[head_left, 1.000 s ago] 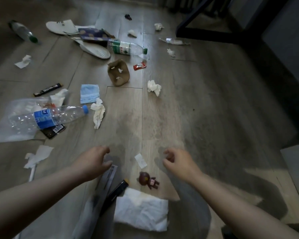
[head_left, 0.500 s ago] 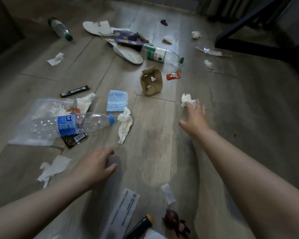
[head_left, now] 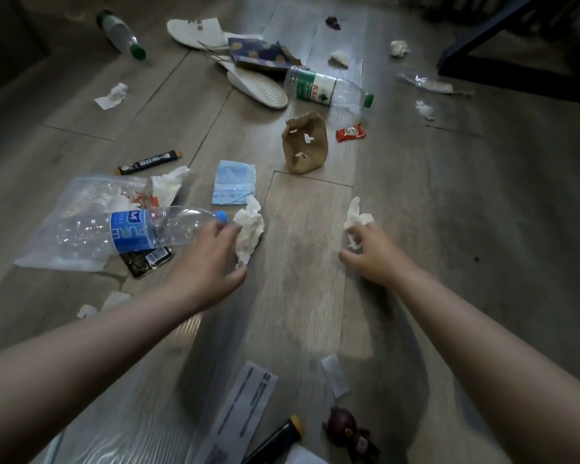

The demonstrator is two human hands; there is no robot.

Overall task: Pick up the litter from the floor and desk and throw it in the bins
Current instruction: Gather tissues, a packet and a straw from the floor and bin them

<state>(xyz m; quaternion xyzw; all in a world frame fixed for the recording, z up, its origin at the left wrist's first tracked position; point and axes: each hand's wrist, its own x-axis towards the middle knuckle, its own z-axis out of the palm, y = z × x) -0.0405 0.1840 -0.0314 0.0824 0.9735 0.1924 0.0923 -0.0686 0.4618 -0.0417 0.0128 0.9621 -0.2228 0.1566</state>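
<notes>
Both hands at litter on the floor (head_left: 442, 229).
Right hand (head_left: 370, 251) curled, gripping a crumpled tissue (head_left: 355, 214). Left hand (head_left: 208, 259) spread, fingers apart, thumb touching a second tissue (head_left: 250, 229) beside the bottle (head_left: 128, 231).

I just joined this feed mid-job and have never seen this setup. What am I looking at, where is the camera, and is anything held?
There is no machine here: these are a person's two bare hands. The single picture comes from a camera on their head, looking forward and down. The wooden floor is strewn with litter: a blue-label bottle, a green-cap bottle, crumpled brown paper and a red sachet. The right hand grips a crumpled tissue. The left hand, fingers open, is at a second tissue, not yet gripping it.
</notes>
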